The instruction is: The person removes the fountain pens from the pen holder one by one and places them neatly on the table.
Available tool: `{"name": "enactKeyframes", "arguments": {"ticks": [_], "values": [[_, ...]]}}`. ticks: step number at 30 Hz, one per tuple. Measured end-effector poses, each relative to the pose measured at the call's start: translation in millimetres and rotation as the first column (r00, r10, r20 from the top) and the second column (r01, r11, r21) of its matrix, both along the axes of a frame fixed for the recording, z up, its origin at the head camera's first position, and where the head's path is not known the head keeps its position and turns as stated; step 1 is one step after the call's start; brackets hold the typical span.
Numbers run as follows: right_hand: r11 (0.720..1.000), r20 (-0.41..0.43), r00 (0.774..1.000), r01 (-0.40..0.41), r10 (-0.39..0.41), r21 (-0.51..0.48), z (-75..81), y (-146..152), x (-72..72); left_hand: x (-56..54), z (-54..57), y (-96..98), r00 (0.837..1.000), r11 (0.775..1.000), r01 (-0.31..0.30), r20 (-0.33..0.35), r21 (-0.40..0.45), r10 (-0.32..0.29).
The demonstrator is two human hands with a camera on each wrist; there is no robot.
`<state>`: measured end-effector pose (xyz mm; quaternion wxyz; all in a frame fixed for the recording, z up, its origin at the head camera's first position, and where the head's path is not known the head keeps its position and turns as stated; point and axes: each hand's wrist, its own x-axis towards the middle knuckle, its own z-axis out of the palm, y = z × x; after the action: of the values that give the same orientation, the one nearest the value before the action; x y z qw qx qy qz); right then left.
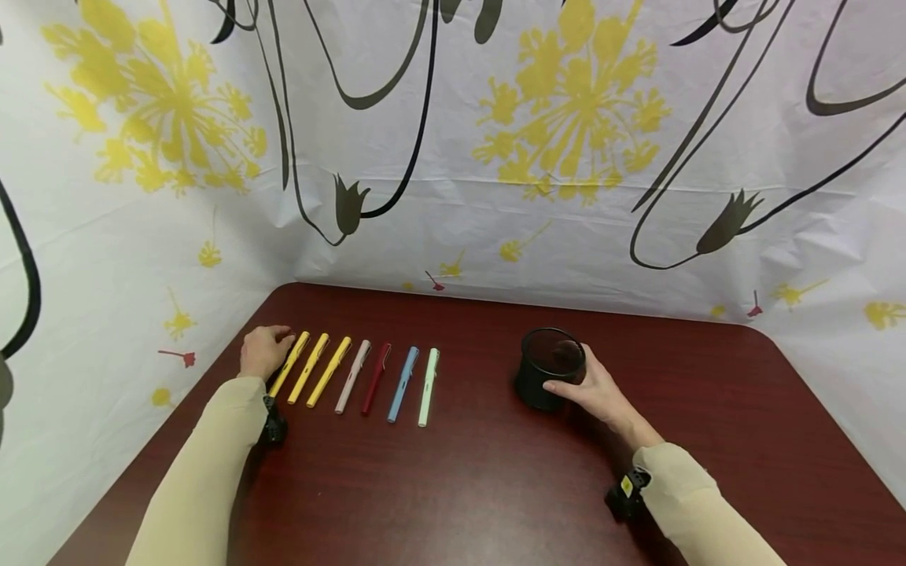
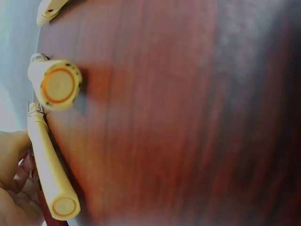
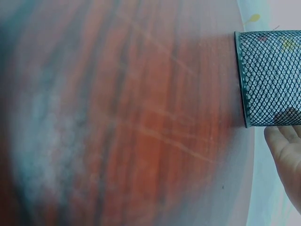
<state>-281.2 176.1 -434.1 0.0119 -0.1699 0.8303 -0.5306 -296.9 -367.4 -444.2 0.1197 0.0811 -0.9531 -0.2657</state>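
My left hand (image 1: 263, 351) is at the left end of a row of pens, its fingers curled round a slim dark red pen (image 2: 43, 202) mostly hidden by the hand and by the leftmost yellow pen (image 1: 291, 363). Two more yellow pens (image 1: 308, 368) (image 1: 329, 372) lie to the right of that one. My right hand (image 1: 598, 387) grips a black mesh pen holder (image 1: 535, 384) from its right side, thumb across the front. The holder stands upright on the table in the head view; its mesh wall (image 3: 270, 80) shows in the right wrist view.
Farther along the row lie a pale pink pen (image 1: 352, 377), another dark red pen (image 1: 376, 380), a blue pen (image 1: 403, 385) and a mint green pen (image 1: 428, 387). The dark wooden table (image 1: 453, 487) meets a patterned white cloth (image 1: 439, 212) at its back and sides.
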Motion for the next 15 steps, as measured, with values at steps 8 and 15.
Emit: {"name": "enactKeyframes", "arguments": {"ticks": [8, 15], "values": [[1.000, 0.009, 1.000, -0.002, 0.002, -0.007, 0.2, 1.2, 0.1, -0.5, 1.3, 2.3, 1.000, 1.000, -0.016, -0.011, -0.011, 0.015], [1.000, 0.015, 1.000, -0.012, 0.012, 0.004, 0.8, 1.9, -0.1, 0.5, 1.6, 3.8, 0.999, 0.999, -0.043, 0.020, 0.032, 0.042]]}}
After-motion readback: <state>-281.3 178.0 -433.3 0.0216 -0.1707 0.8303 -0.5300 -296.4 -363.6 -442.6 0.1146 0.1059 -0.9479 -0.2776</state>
